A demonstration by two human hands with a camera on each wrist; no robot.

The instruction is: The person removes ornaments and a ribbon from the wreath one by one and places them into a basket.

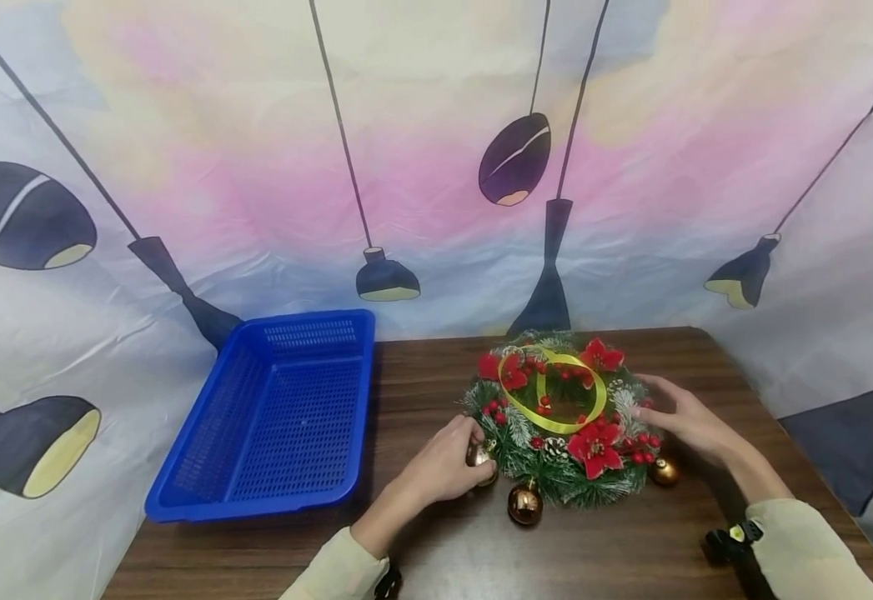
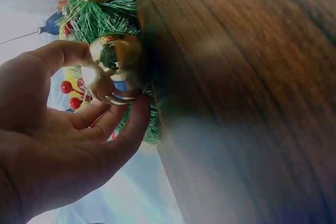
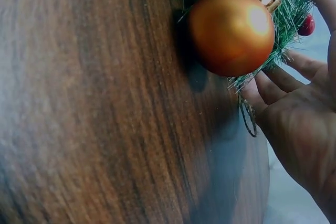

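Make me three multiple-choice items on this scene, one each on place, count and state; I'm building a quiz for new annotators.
1. Where does the blue basket stand?
A. left of the wreath
B. right of it
C. on top of it

2. How many gold baubles show in the head view?
A. one
B. three
C. five

3. What is the left hand doing?
A. lying flat on the table
B. holding a shiny gold bauble
C. gripping the basket

Key: 1 A, the basket lies at the table's left end. 2 B, one at each hand, one between. 3 B, thumb and fingers curl round it.
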